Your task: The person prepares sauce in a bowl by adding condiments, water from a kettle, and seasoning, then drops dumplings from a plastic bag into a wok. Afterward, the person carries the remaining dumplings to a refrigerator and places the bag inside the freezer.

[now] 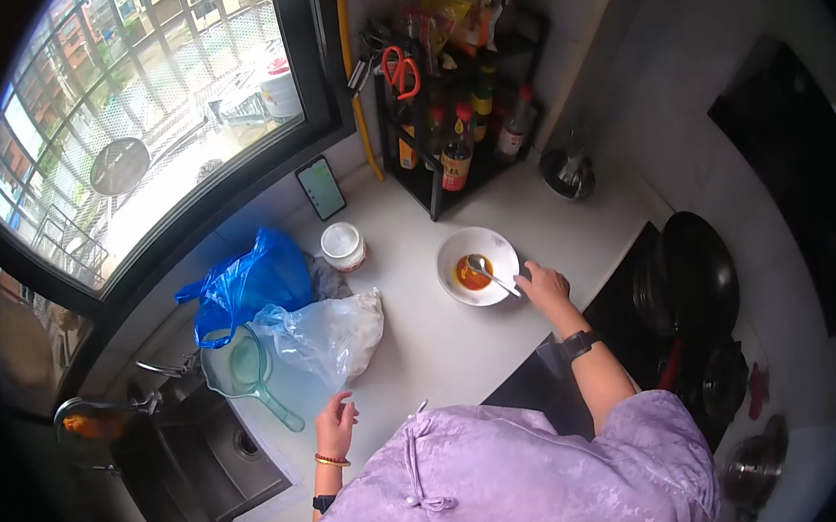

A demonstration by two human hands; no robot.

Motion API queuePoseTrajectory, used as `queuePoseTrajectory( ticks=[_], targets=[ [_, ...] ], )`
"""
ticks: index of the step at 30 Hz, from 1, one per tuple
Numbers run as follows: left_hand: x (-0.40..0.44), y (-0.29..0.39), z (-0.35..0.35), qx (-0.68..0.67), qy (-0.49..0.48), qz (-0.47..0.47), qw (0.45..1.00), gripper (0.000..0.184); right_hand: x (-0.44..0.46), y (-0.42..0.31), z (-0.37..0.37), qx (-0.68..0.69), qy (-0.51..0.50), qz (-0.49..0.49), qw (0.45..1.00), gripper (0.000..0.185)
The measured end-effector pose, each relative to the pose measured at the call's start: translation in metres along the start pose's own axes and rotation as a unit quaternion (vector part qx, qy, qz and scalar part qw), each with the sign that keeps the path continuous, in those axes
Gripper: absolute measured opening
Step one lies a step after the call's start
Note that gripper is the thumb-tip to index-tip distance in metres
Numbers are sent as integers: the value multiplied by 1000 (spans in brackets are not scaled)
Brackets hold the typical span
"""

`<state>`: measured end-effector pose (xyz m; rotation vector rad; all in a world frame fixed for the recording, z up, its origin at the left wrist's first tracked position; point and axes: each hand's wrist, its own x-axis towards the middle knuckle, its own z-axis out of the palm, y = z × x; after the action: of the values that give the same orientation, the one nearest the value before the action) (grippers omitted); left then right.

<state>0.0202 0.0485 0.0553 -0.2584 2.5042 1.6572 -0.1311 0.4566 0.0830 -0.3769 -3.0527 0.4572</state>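
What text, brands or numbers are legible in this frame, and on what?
None readable.
Red-capped bottle: label print too blurred.
Clear-necked bottle: label too blurred.
Phone: screen contents too small.
Jar: any side print too blurred.
Upper packets: printing too blurred.
Bowl, spoon: no text I can make out.

My top (514, 484): lavender fabric, mottled paler pattern. Right sleeve (666, 448): short, wide opening, matching fabric. Front tie (412, 458): thin lavender cord, looped knot. My left hand (333, 432): bare; wrist fitted with reddish beaded bracelet (332, 456), gold-toned bangle (331, 464), black band (325, 502) farther up. My right hand (545, 286): bare; black wrist strap (579, 345).
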Motion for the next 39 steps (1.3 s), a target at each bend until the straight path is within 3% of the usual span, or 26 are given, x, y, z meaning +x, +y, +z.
queuePoseTrajectory(
  ticks=[1, 4, 6, 8, 12, 15, 31, 39],
  targets=[
    [2, -1, 0, -5, 2, 3, 1000, 20, 7, -3, -13, -11, -19, 9, 1000, 26],
    [4, 1, 4, -19, 21, 3, 1000, 20, 44, -21, -41, 132, 110, -59, 983, 19],
    [5, 5, 3, 9, 19, 7, 1000, 19, 62, -50, -75, 210, 135, -60, 966, 13],
    [6, 6, 3, 3, 21, 8, 1000, 17, 88, -59, -87, 242, 185, -120, 945, 10],
    [1, -3, 4, -38, 54, -9, 998, 14, 131, -68, -88, 351, 172, -127, 912, 11],
    [-7, -13, 1, -40, 76, -32, 996, 11, 140, -75, -86, 378, 101, -63, 918, 10],
    [1, -9, 10, 5, 96, -31, 995, 14, 166, -79, -59, 362, 16, -92, 927, 14],
    [2, -9, 5, 50, 97, -36, 993, 19, 169, -96, -80, 361, 66, -127, 922, 13]
  ],
)
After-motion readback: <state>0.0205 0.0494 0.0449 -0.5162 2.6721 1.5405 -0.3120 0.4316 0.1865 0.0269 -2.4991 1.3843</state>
